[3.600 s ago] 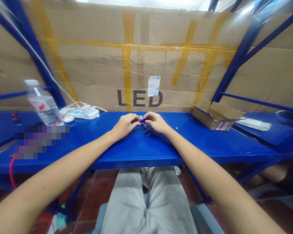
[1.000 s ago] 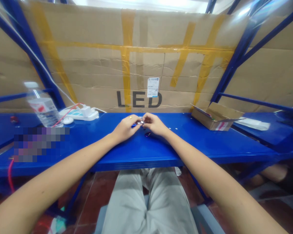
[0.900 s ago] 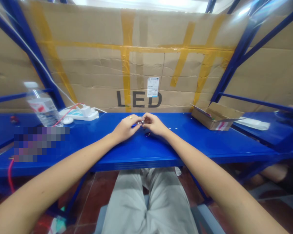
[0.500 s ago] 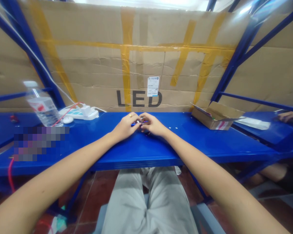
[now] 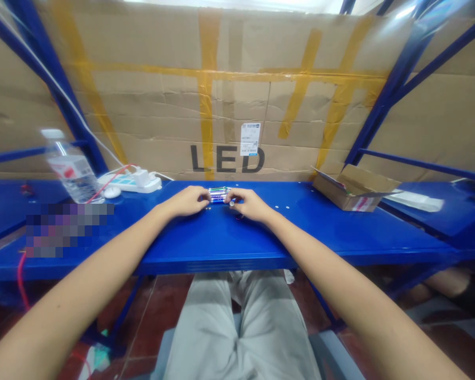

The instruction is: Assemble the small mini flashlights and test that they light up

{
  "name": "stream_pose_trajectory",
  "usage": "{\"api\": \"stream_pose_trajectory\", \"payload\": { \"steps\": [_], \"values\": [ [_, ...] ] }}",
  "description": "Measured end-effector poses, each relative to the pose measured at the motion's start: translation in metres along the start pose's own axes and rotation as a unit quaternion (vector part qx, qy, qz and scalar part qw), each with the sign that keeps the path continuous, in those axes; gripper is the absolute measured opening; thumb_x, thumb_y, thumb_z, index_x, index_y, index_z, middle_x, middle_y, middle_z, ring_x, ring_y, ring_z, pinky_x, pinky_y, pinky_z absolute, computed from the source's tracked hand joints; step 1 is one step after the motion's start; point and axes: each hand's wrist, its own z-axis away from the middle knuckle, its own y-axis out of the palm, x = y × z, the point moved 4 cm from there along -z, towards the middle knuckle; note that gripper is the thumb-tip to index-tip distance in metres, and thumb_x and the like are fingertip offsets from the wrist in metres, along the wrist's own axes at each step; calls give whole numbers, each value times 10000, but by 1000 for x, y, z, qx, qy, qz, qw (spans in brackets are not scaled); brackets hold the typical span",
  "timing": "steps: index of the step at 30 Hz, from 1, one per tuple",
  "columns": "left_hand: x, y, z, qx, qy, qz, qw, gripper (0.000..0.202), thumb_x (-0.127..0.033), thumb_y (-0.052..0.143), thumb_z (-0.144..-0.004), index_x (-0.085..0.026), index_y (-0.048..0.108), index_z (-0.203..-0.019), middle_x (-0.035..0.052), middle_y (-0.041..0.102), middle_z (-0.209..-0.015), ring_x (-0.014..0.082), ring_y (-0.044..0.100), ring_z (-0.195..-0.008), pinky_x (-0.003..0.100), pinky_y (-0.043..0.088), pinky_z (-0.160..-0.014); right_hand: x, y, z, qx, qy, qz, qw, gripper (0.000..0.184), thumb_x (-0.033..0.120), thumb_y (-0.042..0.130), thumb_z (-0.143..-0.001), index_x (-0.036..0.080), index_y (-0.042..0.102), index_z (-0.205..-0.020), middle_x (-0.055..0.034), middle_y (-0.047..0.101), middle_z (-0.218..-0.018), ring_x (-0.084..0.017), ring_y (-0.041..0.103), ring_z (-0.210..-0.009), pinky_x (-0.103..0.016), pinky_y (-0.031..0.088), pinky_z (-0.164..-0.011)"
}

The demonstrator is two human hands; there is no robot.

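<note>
A row of thin, shiny rods (image 5: 218, 195), blue with bright silvery and greenish streaks, lies crosswise on the blue table between my hands. My left hand (image 5: 190, 200) is closed at their left end, thumb and fingers curled in. At the right end, my right hand (image 5: 251, 204) has its fingers bent around the rods. A small, pale round piece (image 5: 232, 203) shows at my right fingertips; its kind is too small to make out. Tiny bits lie on the table just below the left fingertips.
On the left stand a water bottle (image 5: 73, 171) and a white power strip (image 5: 130, 182) with cables. An open cardboard box (image 5: 350, 190) sits to the right. A large carton (image 5: 162, 116) rises behind the blue table (image 5: 221, 240). Another person's leg (image 5: 443, 282) shows at right.
My left hand has moved left, away from my right hand, and the rods now show between them. The other person's hand at the far right has gone from view.
</note>
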Motion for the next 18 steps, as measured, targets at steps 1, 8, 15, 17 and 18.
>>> {"api": "stream_pose_trajectory", "payload": {
  "steps": [1, 8, 15, 17, 18],
  "values": [
    [3, 2, 1, 30, -7, 3, 1000, 235, -248, 556, -823, -204, 751, -946, 68, 765, -985, 232, 687, -894, 328, 515, -832, -1, 1, 0, 3, 10, -13, 1000, 122, 141, 612, -717, 196, 629, -824, -20, 690, -880, -201, 636, -871, -359, 500, -838],
    [4, 3, 1, 94, -40, 25, 994, 238, -250, 578, -788, -225, 790, -893, 58, 777, -969, 227, 697, -885, 298, 510, -801, -9, 11, 2, 74, 103, -123, 984, 268, 172, 697, -706, 207, 512, -897, -43, 734, -872, -202, 691, -795, -282, 512, -626],
    [14, 6, -2, 108, -103, 50, 988, 159, -292, 657, -722, -197, 755, -806, 38, 758, -790, 194, 652, -702, 278, 473, -650, -8, 10, 1, 79, 78, -112, 988, 270, 147, 697, -717, 210, 516, -907, -32, 735, -867, -201, 697, -823, -340, 543, -757],
    [16, 4, -2, 107, -110, 54, 987, 160, -307, 676, -703, -195, 752, -788, 29, 746, -738, 182, 631, -655, 270, 454, -611, -8, 10, 1, 75, 78, -108, 988, 266, 144, 697, -716, 210, 522, -905, -34, 735, -870, -202, 698, -829, -338, 541, -758],
    [15, 3, -2, 109, -104, 54, 987, 154, -306, 675, -699, -197, 754, -776, 25, 742, -722, 177, 624, -642, 268, 447, -600, -8, 10, 1, 72, 77, -105, 989, 264, 144, 696, -715, 211, 525, -903, -33, 736, -870, -202, 698, -832, -334, 540, -753]
  ]
}}
